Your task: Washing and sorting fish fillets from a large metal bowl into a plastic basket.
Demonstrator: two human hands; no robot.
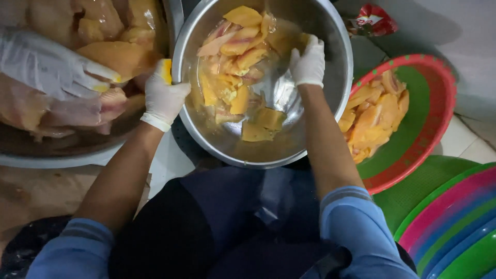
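A steel bowl (330,103) sits in front of me, holding water and several yellow-stained pieces of raw chicken (235,62). My left hand (163,95), in a white glove, grips the bowl's left rim. Gloved in white too, my right hand (307,62) is down inside the bowl at its right side, fingers curled among the chicken pieces; whether it grips one I cannot tell.
A red and green plastic basket (429,124) at right holds more yellow chicken pieces (372,121). A large pan (62,155) at left is full of raw chicken, with another person's gloved hand (51,67) in it. Stacked coloured baskets (454,227) lie lower right.
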